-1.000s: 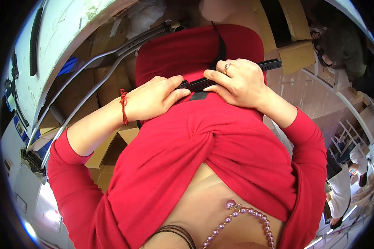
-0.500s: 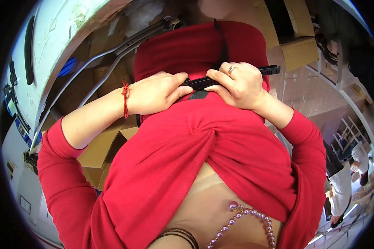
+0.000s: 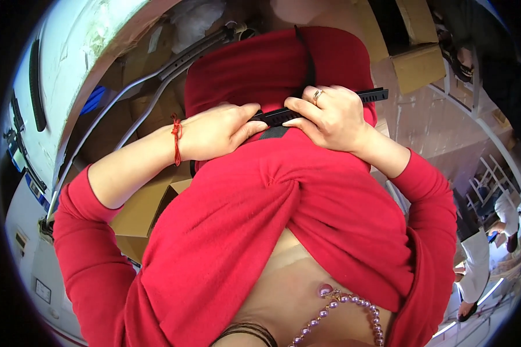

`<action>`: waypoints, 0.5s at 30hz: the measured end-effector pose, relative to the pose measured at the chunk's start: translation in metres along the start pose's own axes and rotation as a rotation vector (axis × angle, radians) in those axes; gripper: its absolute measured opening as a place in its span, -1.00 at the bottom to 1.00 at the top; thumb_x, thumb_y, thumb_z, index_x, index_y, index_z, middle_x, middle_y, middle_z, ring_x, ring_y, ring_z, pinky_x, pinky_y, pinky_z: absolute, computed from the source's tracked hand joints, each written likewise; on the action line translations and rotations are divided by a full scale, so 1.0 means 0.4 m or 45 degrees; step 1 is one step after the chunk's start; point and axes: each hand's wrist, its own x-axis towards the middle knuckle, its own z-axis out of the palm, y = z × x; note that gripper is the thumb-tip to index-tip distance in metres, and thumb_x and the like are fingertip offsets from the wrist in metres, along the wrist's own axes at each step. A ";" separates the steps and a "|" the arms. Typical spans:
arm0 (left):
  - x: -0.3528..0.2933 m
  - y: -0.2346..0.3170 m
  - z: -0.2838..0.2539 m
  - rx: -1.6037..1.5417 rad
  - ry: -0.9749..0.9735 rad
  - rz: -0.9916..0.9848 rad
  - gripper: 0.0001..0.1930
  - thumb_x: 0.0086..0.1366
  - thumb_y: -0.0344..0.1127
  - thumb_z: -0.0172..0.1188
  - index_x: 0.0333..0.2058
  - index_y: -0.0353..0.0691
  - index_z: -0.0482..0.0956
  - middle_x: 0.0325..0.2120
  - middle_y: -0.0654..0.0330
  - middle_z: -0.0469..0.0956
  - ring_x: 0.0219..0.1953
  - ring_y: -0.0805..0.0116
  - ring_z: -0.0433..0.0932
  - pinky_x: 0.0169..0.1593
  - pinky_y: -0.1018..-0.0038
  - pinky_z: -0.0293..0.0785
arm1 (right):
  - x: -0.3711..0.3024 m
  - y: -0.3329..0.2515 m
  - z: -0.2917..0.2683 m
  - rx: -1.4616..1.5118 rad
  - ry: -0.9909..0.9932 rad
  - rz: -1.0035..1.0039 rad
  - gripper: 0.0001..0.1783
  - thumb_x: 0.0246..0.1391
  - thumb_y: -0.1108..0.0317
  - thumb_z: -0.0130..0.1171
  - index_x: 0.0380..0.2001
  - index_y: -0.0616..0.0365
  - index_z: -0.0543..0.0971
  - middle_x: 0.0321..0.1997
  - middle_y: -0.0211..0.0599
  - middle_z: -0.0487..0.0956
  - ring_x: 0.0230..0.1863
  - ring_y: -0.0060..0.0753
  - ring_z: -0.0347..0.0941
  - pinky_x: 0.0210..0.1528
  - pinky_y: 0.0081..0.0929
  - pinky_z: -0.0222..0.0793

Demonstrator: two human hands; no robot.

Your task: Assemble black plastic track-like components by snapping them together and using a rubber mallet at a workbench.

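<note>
A long, narrow black slotted plastic strip (image 3: 279, 118) lies crosswise in front of my waist, above my red-clothed lap. Its left end is pinched between the thumb and fingers of my left hand (image 3: 214, 132). My right hand (image 3: 333, 120) closes round the strip farther along, with the slotted right end sticking out past the knuckles. Between the two hands a short stretch of it shows. A dark band hangs over the lap just beyond the strip, and a dark grey piece shows just below it. My fingers cover the rest of the strip.
At the left curves a white worktable (image 3: 92, 34) with another black strip (image 3: 36, 87) on it. Grey metal tubes (image 3: 136, 92) run beside the table. Open cardboard boxes stand at the lower left (image 3: 138, 211) and upper right (image 3: 418, 68). Other people (image 3: 474, 260) are at the right edge.
The view has shifted slightly, and the strip's right end sits a touch farther left. Both hands keep the same hold on it.
</note>
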 end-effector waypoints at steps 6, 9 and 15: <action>0.001 -0.004 0.007 -0.049 0.017 -0.010 -0.62 0.45 -0.10 -0.07 -0.30 -0.40 0.36 -0.56 -0.20 0.45 -0.45 -0.18 0.45 -0.34 0.12 0.35 | -0.005 -0.002 0.001 0.016 0.017 0.032 -0.74 -0.07 0.14 0.32 -0.33 -0.01 0.60 -0.56 -0.46 0.42 -0.61 -0.43 0.38 -0.56 -0.46 0.27; 0.006 0.005 -0.005 -0.007 -0.033 -0.036 -0.62 0.45 -0.10 -0.07 -0.30 -0.40 0.36 -0.56 -0.18 0.45 -0.46 -0.16 0.46 -0.35 0.14 0.34 | -0.009 -0.001 0.004 0.032 0.029 0.032 -0.74 -0.06 0.13 0.31 -0.33 -0.01 0.60 -0.56 -0.45 0.43 -0.61 -0.42 0.38 -0.56 -0.46 0.27; 0.013 -0.012 -0.019 -0.191 -0.105 -0.030 -0.62 0.45 -0.08 -0.06 -0.31 -0.38 0.39 -0.58 -0.14 0.44 -0.51 -0.04 0.45 -0.35 0.18 0.34 | -0.011 -0.005 0.013 0.058 0.042 0.081 -0.73 -0.05 0.11 0.31 -0.33 0.00 0.60 -0.56 -0.43 0.43 -0.61 -0.39 0.38 -0.57 -0.44 0.27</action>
